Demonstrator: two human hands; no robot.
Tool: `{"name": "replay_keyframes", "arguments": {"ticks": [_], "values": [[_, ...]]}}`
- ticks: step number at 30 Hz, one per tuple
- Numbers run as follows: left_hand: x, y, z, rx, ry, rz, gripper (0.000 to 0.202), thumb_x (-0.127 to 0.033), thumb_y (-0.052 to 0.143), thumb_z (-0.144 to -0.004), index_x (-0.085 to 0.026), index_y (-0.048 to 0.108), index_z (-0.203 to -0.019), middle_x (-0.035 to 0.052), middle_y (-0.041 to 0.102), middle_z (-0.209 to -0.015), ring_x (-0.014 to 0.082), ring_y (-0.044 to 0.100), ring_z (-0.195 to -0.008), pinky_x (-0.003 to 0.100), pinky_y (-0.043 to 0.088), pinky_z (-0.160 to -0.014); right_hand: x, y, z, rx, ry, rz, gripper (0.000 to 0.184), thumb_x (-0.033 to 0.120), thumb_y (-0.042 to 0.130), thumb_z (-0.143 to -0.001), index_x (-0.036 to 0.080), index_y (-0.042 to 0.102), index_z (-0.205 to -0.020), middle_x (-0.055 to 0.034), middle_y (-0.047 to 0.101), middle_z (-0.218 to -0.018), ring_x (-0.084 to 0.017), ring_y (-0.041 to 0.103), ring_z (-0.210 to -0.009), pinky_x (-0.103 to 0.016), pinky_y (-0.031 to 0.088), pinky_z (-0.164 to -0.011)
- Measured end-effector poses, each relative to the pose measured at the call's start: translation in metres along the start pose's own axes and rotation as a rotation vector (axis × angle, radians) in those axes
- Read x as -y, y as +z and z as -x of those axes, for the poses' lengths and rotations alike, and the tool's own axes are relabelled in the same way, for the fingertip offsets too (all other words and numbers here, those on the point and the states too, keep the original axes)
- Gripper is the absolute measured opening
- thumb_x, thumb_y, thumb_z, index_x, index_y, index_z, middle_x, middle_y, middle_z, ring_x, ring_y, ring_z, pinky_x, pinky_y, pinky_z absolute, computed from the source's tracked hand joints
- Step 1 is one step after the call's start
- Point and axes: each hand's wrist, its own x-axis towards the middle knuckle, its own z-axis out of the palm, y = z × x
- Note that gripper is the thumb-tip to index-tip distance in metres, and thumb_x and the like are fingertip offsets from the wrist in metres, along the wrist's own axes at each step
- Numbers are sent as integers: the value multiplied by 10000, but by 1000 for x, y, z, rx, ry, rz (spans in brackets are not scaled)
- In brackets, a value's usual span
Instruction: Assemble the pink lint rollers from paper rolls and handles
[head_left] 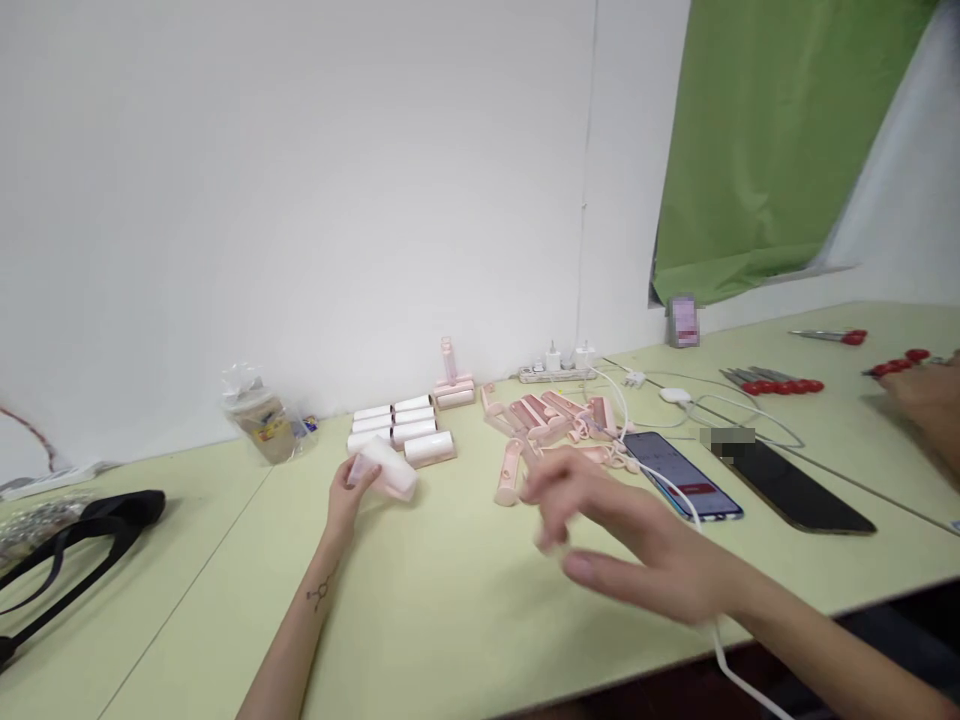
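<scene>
Left hand [346, 492] clamps a white cylindrical paper roll [388, 468] over the pale green bench [450, 630]. Right hand [600, 530] is blurred, fingers apart. One pink roller [450, 378] stands assembled; stacked white rolls [401, 425] and loose pink handles [544, 418] are unassembled.

Motion-blurred right hand [609, 535], black bag [75, 535] cut by left edge, co-worker's hand [930, 400] cut by right edge

Honestly, nothing you can actually read here. The phone screen [686, 482] shows a red bar, and the little card [683, 320] by the wall and the plastic bag [262, 418] have print, all too blurry.
</scene>
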Motion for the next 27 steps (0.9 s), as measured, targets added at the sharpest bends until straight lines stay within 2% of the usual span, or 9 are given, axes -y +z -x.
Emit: {"name": "replay_keyframes", "arguments": {"ticks": [2, 5, 8, 11, 13, 15, 19, 23, 27], "values": [[-10, 10, 10, 112, -32, 52, 538, -514, 631, -565, -135, 537, -936, 36, 566, -813, 187, 546, -761, 283, 459, -665, -23, 36, -25, 107, 93, -234, 297, 372, 571, -770, 237, 534, -1032, -74, 496, -1112, -175, 515, -967, -347, 430, -836], [-23, 25, 28, 259, -101, 93, 531, -566, 563, -612, -118, 551, -897, 25, 563, -710, 160, 542, -640, 268, 464, -578, -68, 76, -59, -2, 455, -620, 605, 471, 684, -636, 239, 416, -1126, -87, 409, -1204, -203, 451, -1090, -361, 396, -892], [-33, 35, 44, 382, -165, 64, 521, -593, 492, -670, -99, 577, -808, 28, 556, -639, 142, 529, -577, 251, 452, -538, -97, 106, -76, 117, 561, -735, 617, 622, 510, -711, 190, 416, -1140, -136, 454, -1178, -241, 500, -1059, -421, 426, -850], [-40, 39, 53, 440, -207, -45, 530, -594, 483, -687, -95, 595, -830, 13, 533, -605, 110, 474, -478, 206, 364, -403, -106, 127, -76, 329, 626, -1015, 609, 650, 396, -760, 147, 491, -1090, -141, 518, -1139, -238, 545, -1005, -434, 412, -870], [-45, 43, 53, 442, -226, -143, 542, -583, 526, -663, -119, 581, -938, 0, 531, -632, 94, 429, -424, 192, 274, -332, -110, 135, -73, 435, 693, -1250, 584, 617, 403, -775, 145, 500, -1103, -131, 531, -1144, -231, 533, -1025, -440, 367, -915], [-52, 48, 50, 454, -233, -236, 515, -563, 580, -624, -152, 585, -935, -6, 537, -651, 94, 428, -426, 186, 240, -322, -114, 138, -70, 441, 753, -1421, 530, 572, 418, -786, 165, 501, -1114, -106, 557, -1121, -220, 533, -1021, -433, 344, -929], [-73, 62, 38, 549, -229, -384, 386, -538, 637, -571, -164, 544, -587, -30, 462, -495, 88, 383, -395, 192, 207, -339, -118, 132, -69, 350, 748, -1599, 518, 549, 351, -811, 157, 518, -1105, -83, 597, -1047, -203, 537, -1000, -346, 374, -887], [-98, 74, 22, 634, -231, -516, 437, -561, 658, -526, -191, 434, -464, -40, 400, -383, 82, 318, -305, 221, 165, -332, -117, 124, -70, 259, 744, -1639, 586, 605, 283, -794, 166, 518, -1102, -78, 596, -1044, -212, 534, -993, -318, 410, -815], [-115, 81, 7, 661, -206, -601, 503, -586, 672, -489, -199, 368, -386, -36, 367, -323, 80, 309, -275, 226, 159, -331, -120, 126, -68, 77, 770, -1688, 493, 607, 377, -766, 193, 532, -985, -67, 623, -930, -230, 561, -931, -363, 428, -788]]}}
